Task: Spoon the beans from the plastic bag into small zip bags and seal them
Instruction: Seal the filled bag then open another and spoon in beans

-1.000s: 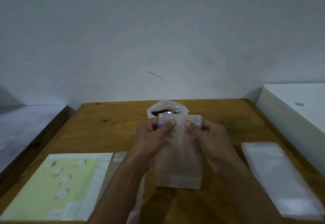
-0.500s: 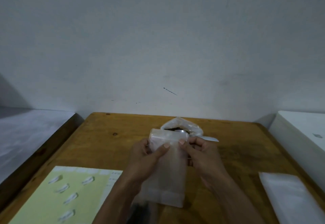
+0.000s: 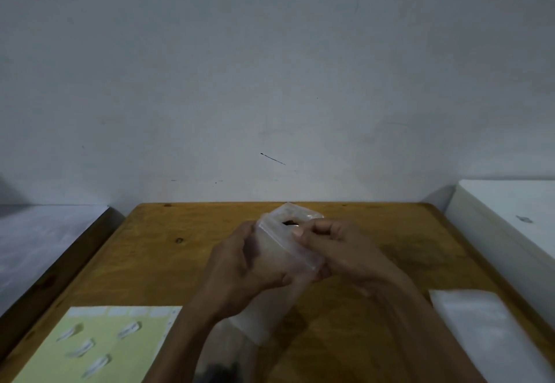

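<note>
Film of the zip bag (image 3: 279, 265) seems thin, limp and slippery, so my left hand (image 3: 240, 274) and right hand (image 3: 339, 250) pinch its stiffer zip edge with curled fingers.

Landmark: plastic bag of beans (image 3: 292, 212), mid-table near the back edge. Both hands, left hand (image 3: 240, 265) and right hand (image 3: 342, 250), plus the small zip bag (image 3: 279, 262) they grip, block the approach from the near side of it. Bare wooden table (image 3: 186, 247) left of it, bare wood right of it too. Nearer and left: yellow sheet (image 3: 120, 349), flat. Nearer and right: stack of clear bags (image 3: 480, 328), flat. Far right: white box (image 3: 510, 232) walls off the table edge. Wall (image 3: 270, 82) close behind it.
</note>
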Available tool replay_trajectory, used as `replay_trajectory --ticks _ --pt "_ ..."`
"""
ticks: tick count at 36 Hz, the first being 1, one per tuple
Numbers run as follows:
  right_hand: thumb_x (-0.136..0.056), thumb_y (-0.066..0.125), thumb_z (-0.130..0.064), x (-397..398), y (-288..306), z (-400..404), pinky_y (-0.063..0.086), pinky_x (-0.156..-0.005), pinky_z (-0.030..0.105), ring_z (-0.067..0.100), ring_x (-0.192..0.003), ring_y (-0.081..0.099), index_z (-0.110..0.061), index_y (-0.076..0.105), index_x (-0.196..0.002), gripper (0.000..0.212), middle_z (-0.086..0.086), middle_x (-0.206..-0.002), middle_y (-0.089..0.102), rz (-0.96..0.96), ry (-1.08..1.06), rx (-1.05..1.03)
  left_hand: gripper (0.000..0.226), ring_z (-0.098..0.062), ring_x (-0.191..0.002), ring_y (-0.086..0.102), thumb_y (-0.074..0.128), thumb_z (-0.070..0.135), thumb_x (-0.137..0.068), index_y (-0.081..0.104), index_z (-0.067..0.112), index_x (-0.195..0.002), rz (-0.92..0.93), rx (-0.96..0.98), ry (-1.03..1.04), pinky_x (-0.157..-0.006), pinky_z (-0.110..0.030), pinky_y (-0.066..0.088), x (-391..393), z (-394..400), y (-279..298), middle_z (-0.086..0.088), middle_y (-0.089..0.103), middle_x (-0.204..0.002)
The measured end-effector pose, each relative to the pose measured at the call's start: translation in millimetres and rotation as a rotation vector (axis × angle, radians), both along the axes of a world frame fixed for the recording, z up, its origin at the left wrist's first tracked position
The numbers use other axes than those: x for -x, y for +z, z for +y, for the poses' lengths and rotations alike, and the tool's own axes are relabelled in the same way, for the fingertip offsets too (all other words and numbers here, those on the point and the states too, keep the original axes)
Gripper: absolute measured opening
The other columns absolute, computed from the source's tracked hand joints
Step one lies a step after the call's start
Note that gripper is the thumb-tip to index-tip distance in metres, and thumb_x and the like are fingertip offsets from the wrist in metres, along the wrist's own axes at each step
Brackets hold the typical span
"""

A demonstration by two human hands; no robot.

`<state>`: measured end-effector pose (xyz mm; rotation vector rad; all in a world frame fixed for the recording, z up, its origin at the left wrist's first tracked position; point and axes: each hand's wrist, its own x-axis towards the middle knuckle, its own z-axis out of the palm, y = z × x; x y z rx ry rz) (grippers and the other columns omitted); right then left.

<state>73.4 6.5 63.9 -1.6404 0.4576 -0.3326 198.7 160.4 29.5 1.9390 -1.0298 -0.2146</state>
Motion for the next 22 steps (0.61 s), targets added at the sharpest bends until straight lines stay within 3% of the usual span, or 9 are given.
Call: replay_trajectory --ticks 6,8,10,13,15,18,22 --pt "-0.091 0.071 -0.019 -2 2 -6 0.054 -0.054 0.027 0.011 -0.068 0.070 -0.012 0.077 -0.086 0.010 0.005 -0.081 0.075 0.024 0.051 0.074 0.089 0.006 -0.099 0.055 0.093 0.049 -0.055 0.046 0.041 -0.131 -0.062 -0.039 -0.052 -0.069 -0.010 0.049 -6 -3 7 0.028 0.054 -0.114" --pt "-0.090 0.072 -0.017 -3 2 -5 0.053 -0.051 0.024 0.007 -0.066 0.069 -0.013 0.076 -0.080 0.011 0.002 -0.078 0.073 -0.014 -0.021 0.078 0.106 0.007 -0.108 0.046 0.090 0.060 -0.050 0.037 0.040 -0.141 -0.126 -0.024 -0.031 -0.077 -0.008 0.043 -3 -4 6 0.028 0.044 -0.124" --pt "-0.089 0.073 -0.016 -5 1 -2 0.053 -0.051 0.024 0.007 -0.067 0.068 -0.014 0.075 -0.076 0.013 0.001 -0.077 0.073 -0.066 -0.121 0.113 0.117 -0.003 -0.116 0.039 0.083 0.073 -0.046 0.033 0.035 -0.145 -0.247 0.031 0.043 -0.089 -0.018 0.039 1 -5 7 0.022 0.038 -0.130" --pt "-0.087 0.075 -0.017 -8 -1 1 0.053 -0.055 0.021 0.001 -0.067 0.066 -0.019 0.075 -0.074 0.013 -0.010 -0.071 0.072 -0.131 -0.216 0.264 0.083 -0.008 -0.106 0.042 0.070 0.078 -0.057 0.052 0.026 -0.119 -0.397 0.177 0.173 -0.085 -0.022 0.040 10 -10 9 0.015 0.045 -0.116" --pt "-0.088 0.074 -0.018 -9 0 5 0.057 -0.064 0.021 0.000 -0.074 0.069 -0.018 0.078 -0.081 0.008 -0.011 -0.076 0.074 -0.154 -0.202 0.382 0.054 -0.007 -0.090 0.048 0.060 0.077 -0.069 0.056 0.028 -0.092 -0.325 0.256 0.236 -0.072 -0.025 0.044 16 -13 13 0.013 0.053 -0.096" --pt "-0.090 0.071 -0.022 -9 2 14 0.056 -0.069 0.017 0.000 -0.082 0.068 -0.018 0.079 -0.091 0.009 -0.011 -0.087 0.074 -0.190 -0.146 0.562 0.063 -0.018 -0.073 0.062 0.051 0.081 -0.074 0.063 0.019 -0.071 -0.040 0.291 0.242 -0.059 -0.045 0.053 20 -14 18 0.001 0.062 -0.072" --pt "-0.091 0.071 -0.022 -10 -1 21 0.053 -0.068 0.013 0.001 -0.084 0.067 -0.021 0.079 -0.092 0.009 -0.011 -0.089 0.074 -0.212 -0.135 0.592 0.049 -0.023 -0.068 0.063 0.060 0.057 -0.087 0.067 0.013 -0.068 0.031 0.263 0.263 -0.060 -0.052 0.051 22 -8 25 -0.005 0.064 -0.066"
